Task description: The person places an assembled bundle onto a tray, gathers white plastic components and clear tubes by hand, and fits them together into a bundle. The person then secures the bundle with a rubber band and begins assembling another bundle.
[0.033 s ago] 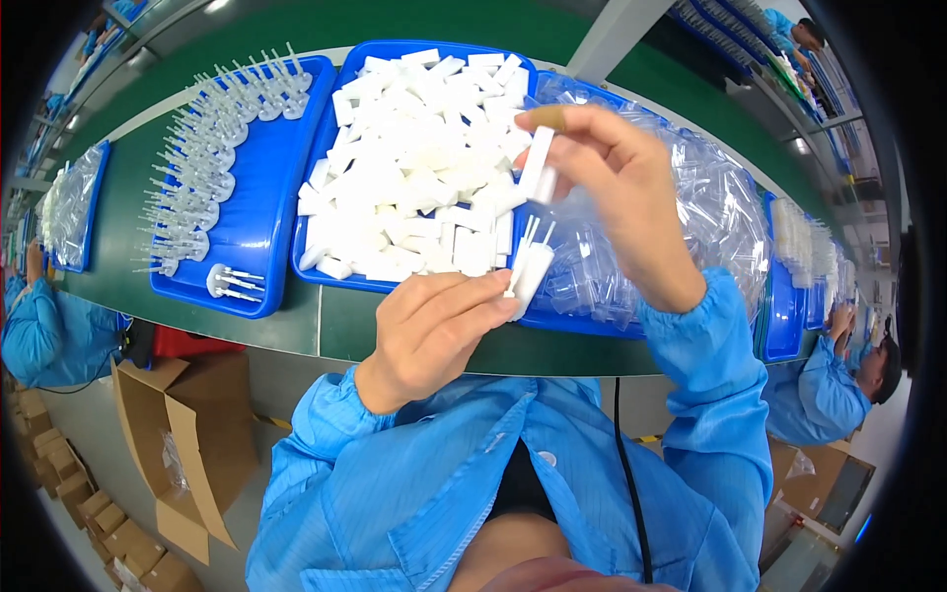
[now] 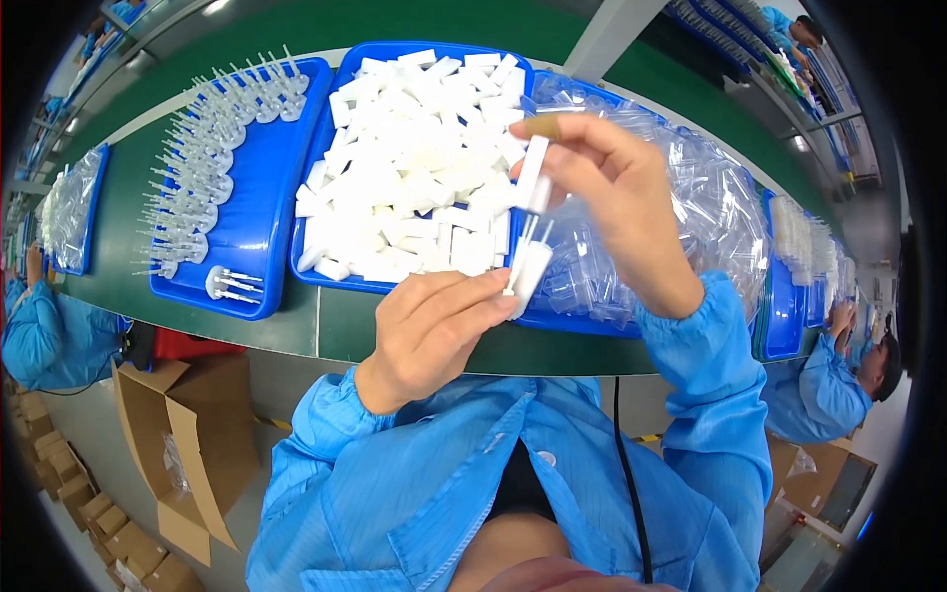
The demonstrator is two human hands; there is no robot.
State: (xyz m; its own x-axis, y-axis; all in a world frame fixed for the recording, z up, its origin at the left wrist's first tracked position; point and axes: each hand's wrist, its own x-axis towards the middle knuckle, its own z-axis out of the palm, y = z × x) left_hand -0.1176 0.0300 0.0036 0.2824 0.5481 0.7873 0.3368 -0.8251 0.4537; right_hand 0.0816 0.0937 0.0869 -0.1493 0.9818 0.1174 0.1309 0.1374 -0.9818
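Note:
My left hand [image 2: 434, 331] pinches a small round-based holder with thin upright prongs [image 2: 538, 229]. A white block [image 2: 534, 269] is sleeved over at least one of them, and other prongs stick out bare. Just above, my right hand [image 2: 617, 183] holds white foam-like blocks [image 2: 533, 170] between thumb and fingers; two appear to be in the grip. The lower ends of these blocks are close to the prong tips, and I cannot tell whether they touch. A tan wrap [image 2: 542, 126] covers one right fingertip.
A blue tray [image 2: 300, 259] heaped with white blocks lies ahead. Left of it, another blue tray [image 2: 258, 212] carries rows of pronged holders. Clear plastic pieces [image 2: 710, 207] fill a tray at right. An open carton [image 2: 212, 434] stands on the floor; co-workers sit on both sides.
My right hand has come down slightly with the white blocks, closer to the prongs. The left hand stays in place.

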